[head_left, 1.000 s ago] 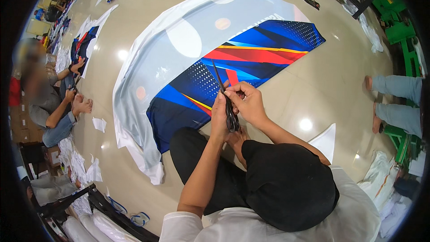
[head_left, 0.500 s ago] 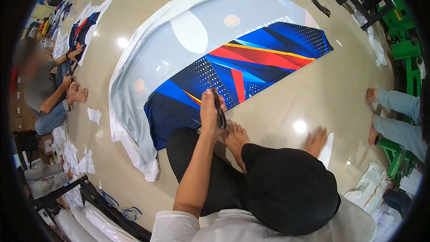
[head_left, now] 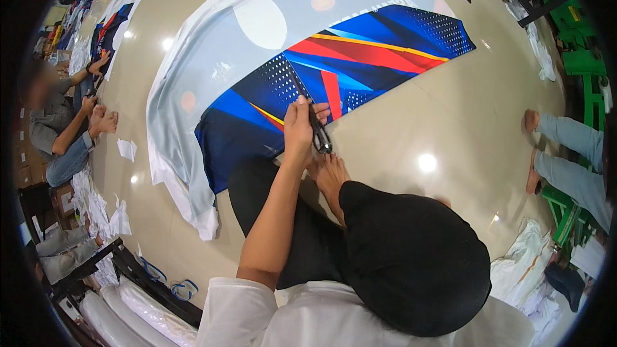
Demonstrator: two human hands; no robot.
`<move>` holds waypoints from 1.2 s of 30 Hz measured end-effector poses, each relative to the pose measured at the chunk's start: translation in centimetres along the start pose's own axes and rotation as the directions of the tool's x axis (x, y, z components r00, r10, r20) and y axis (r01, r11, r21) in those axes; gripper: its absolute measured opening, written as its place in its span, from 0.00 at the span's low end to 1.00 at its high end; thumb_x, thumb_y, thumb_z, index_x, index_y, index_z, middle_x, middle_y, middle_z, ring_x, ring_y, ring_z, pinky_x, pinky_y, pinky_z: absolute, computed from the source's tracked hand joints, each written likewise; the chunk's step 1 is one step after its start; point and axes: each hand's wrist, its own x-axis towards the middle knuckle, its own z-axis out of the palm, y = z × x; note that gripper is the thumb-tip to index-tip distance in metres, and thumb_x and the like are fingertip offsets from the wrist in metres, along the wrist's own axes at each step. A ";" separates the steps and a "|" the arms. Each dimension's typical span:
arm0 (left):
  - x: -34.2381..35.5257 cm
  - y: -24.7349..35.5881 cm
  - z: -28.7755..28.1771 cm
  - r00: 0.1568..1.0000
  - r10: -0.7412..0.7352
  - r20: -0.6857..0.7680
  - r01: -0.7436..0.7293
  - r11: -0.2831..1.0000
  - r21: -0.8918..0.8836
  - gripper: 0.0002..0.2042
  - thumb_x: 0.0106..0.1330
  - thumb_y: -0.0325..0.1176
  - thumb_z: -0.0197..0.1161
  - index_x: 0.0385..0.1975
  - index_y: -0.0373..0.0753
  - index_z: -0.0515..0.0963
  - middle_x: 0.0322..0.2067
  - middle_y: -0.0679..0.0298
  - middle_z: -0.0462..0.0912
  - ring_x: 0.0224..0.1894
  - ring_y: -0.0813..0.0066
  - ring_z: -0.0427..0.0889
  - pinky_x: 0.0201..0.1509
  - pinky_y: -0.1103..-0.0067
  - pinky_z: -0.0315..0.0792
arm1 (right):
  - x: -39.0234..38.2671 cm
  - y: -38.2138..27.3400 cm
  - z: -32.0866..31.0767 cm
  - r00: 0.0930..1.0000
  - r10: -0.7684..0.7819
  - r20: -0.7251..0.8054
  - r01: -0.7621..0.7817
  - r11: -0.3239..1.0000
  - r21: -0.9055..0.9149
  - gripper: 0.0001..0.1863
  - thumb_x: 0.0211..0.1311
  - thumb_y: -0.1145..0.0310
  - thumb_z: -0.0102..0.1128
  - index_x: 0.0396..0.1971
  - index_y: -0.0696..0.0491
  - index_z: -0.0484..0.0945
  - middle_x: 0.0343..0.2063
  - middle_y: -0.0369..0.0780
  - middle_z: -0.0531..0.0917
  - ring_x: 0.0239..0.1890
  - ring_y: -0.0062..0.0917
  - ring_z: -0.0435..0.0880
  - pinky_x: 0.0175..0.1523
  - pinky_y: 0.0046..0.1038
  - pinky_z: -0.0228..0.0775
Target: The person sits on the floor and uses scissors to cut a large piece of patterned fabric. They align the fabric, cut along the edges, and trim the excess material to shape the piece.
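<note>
Patterned cloth laid out, work remaining unclear; your left hand grips scissors; right hand mostly hidden, can't tell its state

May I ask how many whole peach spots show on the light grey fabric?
2: one round peach spot at left on the light grey fabric, another near its top; more may hide beneath the blue patterned fabric.

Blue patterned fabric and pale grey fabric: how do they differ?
The patterned fabric is vivid, with red and yellow bands; the pale grey fabric is muted, with white and pinkish rounds. The patterned fabric shows as a narrower strip, the pale grey fabric as a broader spread. The left hand holds scissors over the patterned fabric, not over the pale grey fabric. Both lie on the floor.
</note>
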 end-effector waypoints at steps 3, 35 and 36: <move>-0.5 -1.0 0.7 0.996 0.040 0.081 -0.050 0.990 0.130 0.18 0.84 0.47 0.51 0.48 0.35 0.72 0.42 0.52 0.89 0.38 0.76 0.81 0.45 0.79 0.76 | 5.8 -13.8 6.6 0.960 -0.111 0.256 0.035 0.958 0.284 0.10 0.73 0.73 0.62 0.50 0.57 0.79 0.44 0.39 0.85 0.48 0.26 0.86 0.54 0.30 0.80; 5.3 -4.5 -8.4 0.778 0.625 -0.055 0.038 0.040 0.998 0.36 0.79 0.57 0.47 0.79 0.41 0.57 0.80 0.40 0.48 0.80 0.26 0.40 0.78 0.36 0.36 | 4.8 -17.5 10.1 0.578 0.122 0.807 -0.235 0.972 0.022 0.20 0.67 0.54 0.74 0.26 0.56 0.81 0.20 0.32 0.79 0.22 0.14 0.75 0.29 0.23 0.66; 5.3 -4.5 -8.5 0.786 0.616 -0.052 0.046 0.025 0.999 0.36 0.79 0.58 0.46 0.79 0.42 0.56 0.80 0.41 0.47 0.80 0.25 0.40 0.78 0.36 0.35 | 4.5 -17.1 9.9 0.574 0.126 0.809 -0.220 0.976 0.004 0.22 0.67 0.52 0.74 0.25 0.56 0.80 0.19 0.32 0.78 0.22 0.15 0.75 0.29 0.23 0.66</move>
